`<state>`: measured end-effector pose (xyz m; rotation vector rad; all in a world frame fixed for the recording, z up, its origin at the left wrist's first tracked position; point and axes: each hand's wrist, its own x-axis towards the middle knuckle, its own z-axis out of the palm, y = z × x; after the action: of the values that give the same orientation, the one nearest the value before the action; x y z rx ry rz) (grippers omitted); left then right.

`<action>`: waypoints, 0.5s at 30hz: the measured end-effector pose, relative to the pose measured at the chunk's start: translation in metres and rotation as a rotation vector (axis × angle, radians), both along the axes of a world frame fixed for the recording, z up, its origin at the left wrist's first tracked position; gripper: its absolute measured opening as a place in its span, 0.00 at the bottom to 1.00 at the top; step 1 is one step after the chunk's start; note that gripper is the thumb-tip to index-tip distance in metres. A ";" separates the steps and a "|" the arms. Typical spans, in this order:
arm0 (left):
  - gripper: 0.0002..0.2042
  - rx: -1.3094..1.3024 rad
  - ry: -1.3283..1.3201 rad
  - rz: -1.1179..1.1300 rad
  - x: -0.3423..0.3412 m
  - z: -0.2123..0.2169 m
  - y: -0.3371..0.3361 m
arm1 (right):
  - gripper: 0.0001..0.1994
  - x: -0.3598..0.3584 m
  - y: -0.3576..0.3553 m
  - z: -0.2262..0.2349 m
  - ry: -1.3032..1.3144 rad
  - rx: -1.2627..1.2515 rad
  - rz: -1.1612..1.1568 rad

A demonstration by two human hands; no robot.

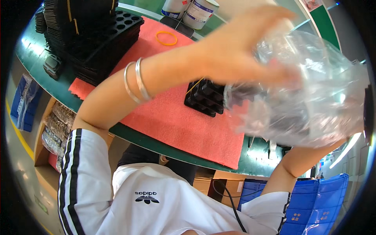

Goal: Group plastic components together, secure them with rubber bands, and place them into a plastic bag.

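Note:
A crumpled clear plastic bag (309, 105) is held up above the right side of the table, and dark shapes show through it. At its upper left edge is my left hand (250, 49), blurred, thumb and fingers spread wide apart. The right forearm (309, 158) rises behind the bag; my right hand is hidden there, where the bag appears held up. Just left of the bag, a small bundle of black plastic trays (204, 98) with a yellow band round it rests on the red mat (172, 117).
Tall stacks of black trays (105, 43) with round holes stand at the far left. A yellow rubber band (166, 38) lies on the mat. Behind are two white cans (199, 13). Blue folded crates (317, 201) stand below right; wrapped packs (58, 125) sit under the table.

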<state>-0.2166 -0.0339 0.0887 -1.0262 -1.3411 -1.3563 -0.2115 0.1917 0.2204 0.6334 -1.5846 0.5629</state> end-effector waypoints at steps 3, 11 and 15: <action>0.51 -0.115 0.203 0.142 0.037 -0.006 0.019 | 0.11 0.004 -0.014 -0.033 0.008 -0.001 0.132; 0.33 -0.211 -0.316 -0.161 0.030 -0.005 0.007 | 0.14 0.018 -0.041 -0.043 0.043 0.009 0.175; 0.17 0.261 -0.209 -0.374 -0.005 0.002 -0.023 | 0.16 0.015 -0.056 -0.041 -0.041 0.090 0.150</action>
<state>-0.2214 -0.0572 0.0907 -1.0082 -1.1133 -1.9088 -0.1963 0.1357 0.1796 0.8185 -1.6162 0.6216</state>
